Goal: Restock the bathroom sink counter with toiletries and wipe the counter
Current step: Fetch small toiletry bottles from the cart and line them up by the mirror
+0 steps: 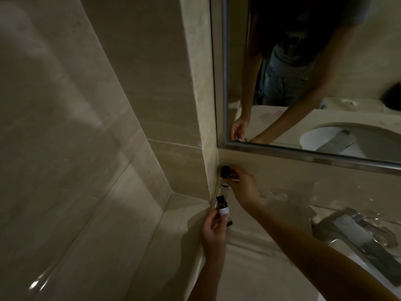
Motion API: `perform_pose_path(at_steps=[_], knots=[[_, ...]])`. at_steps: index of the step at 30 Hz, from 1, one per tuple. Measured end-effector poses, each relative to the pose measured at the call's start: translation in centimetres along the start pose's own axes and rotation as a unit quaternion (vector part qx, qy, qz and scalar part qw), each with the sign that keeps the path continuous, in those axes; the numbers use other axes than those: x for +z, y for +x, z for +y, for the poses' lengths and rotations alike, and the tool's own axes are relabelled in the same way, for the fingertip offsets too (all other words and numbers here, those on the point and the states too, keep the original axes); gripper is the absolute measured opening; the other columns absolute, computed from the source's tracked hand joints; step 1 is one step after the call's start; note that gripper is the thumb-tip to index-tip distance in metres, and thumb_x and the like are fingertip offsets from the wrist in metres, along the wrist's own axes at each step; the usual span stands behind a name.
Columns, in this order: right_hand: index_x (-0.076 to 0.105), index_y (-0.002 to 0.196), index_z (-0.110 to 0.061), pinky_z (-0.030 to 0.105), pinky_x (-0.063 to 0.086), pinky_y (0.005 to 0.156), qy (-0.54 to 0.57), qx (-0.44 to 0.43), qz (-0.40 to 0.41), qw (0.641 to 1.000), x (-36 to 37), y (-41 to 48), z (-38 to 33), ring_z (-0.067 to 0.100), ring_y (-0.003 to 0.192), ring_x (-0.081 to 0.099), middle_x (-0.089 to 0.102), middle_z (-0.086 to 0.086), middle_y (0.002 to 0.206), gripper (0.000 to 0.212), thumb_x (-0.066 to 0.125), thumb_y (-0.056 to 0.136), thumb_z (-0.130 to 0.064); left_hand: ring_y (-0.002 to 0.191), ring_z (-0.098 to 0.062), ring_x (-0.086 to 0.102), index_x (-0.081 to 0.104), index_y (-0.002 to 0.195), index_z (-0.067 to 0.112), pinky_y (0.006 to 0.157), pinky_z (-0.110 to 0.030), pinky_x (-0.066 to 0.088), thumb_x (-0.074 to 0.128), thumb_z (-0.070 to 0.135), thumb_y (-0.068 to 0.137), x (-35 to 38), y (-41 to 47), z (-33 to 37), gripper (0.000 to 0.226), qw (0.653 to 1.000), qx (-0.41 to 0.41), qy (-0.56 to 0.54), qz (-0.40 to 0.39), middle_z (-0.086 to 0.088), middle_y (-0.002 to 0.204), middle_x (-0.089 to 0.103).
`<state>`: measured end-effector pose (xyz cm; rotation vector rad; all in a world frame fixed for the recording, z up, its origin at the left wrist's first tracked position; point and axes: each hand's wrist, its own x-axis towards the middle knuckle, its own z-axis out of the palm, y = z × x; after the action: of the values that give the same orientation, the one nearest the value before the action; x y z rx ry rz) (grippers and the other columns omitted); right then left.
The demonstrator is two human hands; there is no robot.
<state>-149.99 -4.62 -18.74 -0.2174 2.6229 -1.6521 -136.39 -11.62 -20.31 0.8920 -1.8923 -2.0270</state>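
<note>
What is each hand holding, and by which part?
The left hand pinches a white-labelled bottle by its lower body; the right hand grips a dark bottle by its body, black cap free.

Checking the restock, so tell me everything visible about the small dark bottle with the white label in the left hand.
The small dark bottle has a squarish black cap and a white label whose print is unreadable. It is roughly upright, tilted slightly left, near the wall corner of the beige counter. The left hand pinches its lower part. Its base is hidden, so contact with the counter is unclear.
</note>
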Motion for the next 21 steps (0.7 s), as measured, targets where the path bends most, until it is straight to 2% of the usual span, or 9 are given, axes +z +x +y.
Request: perform_pose_path(at_steps=[3, 6, 9, 13, 15, 17, 21], knots=[[0.066, 0.112, -0.021, 0.03, 0.055, 0.085, 0.008, -0.011, -0.008, 1.0, 0.3, -0.1, 0.0, 0.009, 0.093, 0.065, 0.07, -0.005, 0.102, 0.021, 0.06, 0.093, -0.027, 0.091, -0.011, 0.067, 0.064, 0.113, 0.014, 0.07, -0.014, 0.053, 0.069, 0.017, 0.086, 0.0, 0.0, -0.2, 0.027, 1.0, 0.003, -0.005, -0.002, 0.004, 0.096, 0.07], [0.063, 0.118, -0.019, 0.031, 0.057, 0.084, 0.0, -0.054, -0.013, 0.998, 0.4, -0.4, 0.0, 0.012, 0.098, 0.064, 0.064, -0.002, 0.113, 0.025, 0.059, 0.093, -0.024, 0.089, -0.012, 0.069, 0.066, 0.112, 0.014, 0.07, -0.016, 0.054, 0.069, 0.021, 0.086, -0.1, 0.0, -0.3, 0.027, 1.0, 0.009, -0.003, -0.004, 0.002, 0.097, 0.072], [0.058, 0.122, -0.014, 0.035, 0.058, 0.081, -0.068, -0.087, 0.007, 0.994, 0.7, -0.7, 0.1, 0.014, 0.099, 0.063, 0.056, 0.002, 0.123, 0.031, 0.061, 0.092, -0.017, 0.086, -0.006, 0.069, 0.065, 0.116, 0.008, 0.071, -0.016, 0.054, 0.07, 0.015, 0.085, -0.3, 0.0, -0.5, 0.032, 1.0, 0.007, -0.002, -0.008, 0.002, 0.096, 0.072], [0.052, 0.121, -0.014, 0.037, 0.057, 0.077, -0.079, -0.035, 0.069, 0.994, 0.5, -1.8, 0.7, 0.016, 0.091, 0.065, 0.059, 0.002, 0.119, 0.033, 0.061, 0.09, -0.009, 0.086, -0.006, 0.068, 0.062, 0.121, 0.002, 0.07, -0.013, 0.053, 0.069, 0.008, 0.084, -0.4, 0.3, -0.5, 0.038, 1.0, -0.013, -0.012, -0.017, -0.003, 0.102, 0.069], [0.058, 0.116, -0.014, 0.039, 0.056, 0.08, -0.029, -0.001, 0.09, 0.995, 0.4, -2.5, 1.3, 0.016, 0.092, 0.065, 0.063, 0.002, 0.114, 0.027, 0.055, 0.092, -0.002, 0.091, -0.009, 0.067, 0.061, 0.122, 0.005, 0.071, -0.016, 0.053, 0.069, 0.01, 0.085, -0.4, 0.2, -0.4, 0.038, 0.999, -0.016, -0.022, -0.023, -0.006, 0.106, 0.069], [0.062, 0.116, -0.014, 0.036, 0.057, 0.082, 0.06, 0.036, 0.082, 0.994, 0.5, -3.3, 1.4, 0.014, 0.097, 0.065, 0.065, 0.002, 0.113, 0.027, 0.046, 0.097, -0.003, 0.095, -0.011, 0.067, 0.062, 0.122, 0.008, 0.073, -0.018, 0.054, 0.069, 0.015, 0.085, -0.5, 0.0, -0.5, 0.038, 0.999, -0.01, -0.018, -0.025, -0.006, 0.109, 0.07], [0.052, 0.133, -0.007, 0.02, 0.05, 0.089, 0.195, 0.111, -0.007, 0.974, 0.7, -4.4, -0.1, 0.013, 0.117, 0.055, 0.056, -0.001, 0.126, 0.035, 0.035, 0.102, -0.005, 0.1, -0.017, 0.066, 0.062, 0.121, 0.01, 0.074, -0.016, 0.054, 0.068, 0.017, 0.086, -0.4, -0.1, -0.5, 0.037, 1.0, -0.007, -0.021, -0.016, -0.008, 0.111, 0.07]])
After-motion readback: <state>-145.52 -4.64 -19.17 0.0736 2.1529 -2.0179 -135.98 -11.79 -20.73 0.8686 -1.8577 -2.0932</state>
